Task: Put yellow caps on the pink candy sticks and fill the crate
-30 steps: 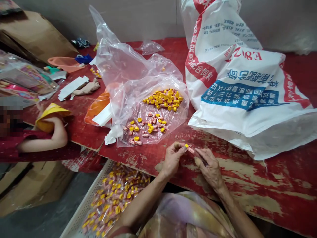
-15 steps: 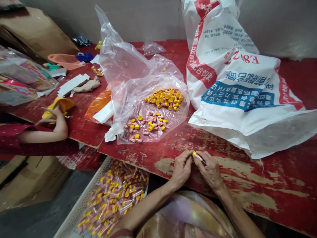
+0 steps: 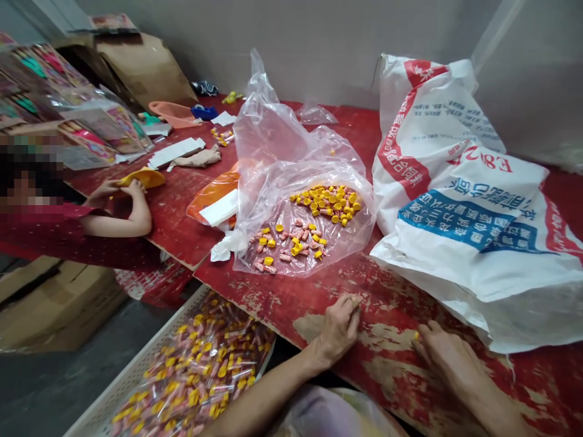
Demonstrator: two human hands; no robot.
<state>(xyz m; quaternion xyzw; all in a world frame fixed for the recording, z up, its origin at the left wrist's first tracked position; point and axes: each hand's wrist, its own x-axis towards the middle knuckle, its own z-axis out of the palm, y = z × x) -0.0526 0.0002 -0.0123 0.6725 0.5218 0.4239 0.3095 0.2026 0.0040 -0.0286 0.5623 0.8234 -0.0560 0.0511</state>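
Note:
Over the red table's front edge, my left hand (image 3: 340,328) has its fingers pressed together; what they hold, if anything, is hidden. My right hand (image 3: 449,358) is further right, its fingers curled around a small yellow-capped piece (image 3: 416,335), mostly covered by the fingers. Beyond my left hand lies a clear plastic bag (image 3: 355,240) with a heap of yellow caps (image 3: 334,200) and scattered pink pieces (image 3: 298,233) on it. The two hands are apart.
A white printed sack (image 3: 460,243) stands at the right. At lower left, a white crate (image 3: 95,397) holds many yellow-capped tubes (image 3: 191,376). Another person's hands (image 3: 132,188) hold a yellow item (image 3: 148,177) at the left, near an orange bag (image 3: 212,197) and packaged boxes (image 3: 98,133).
My hands have come apart, the right one moving right with the yellow-capped piece. The camera view has shifted, showing more of the person and boxes at the left.

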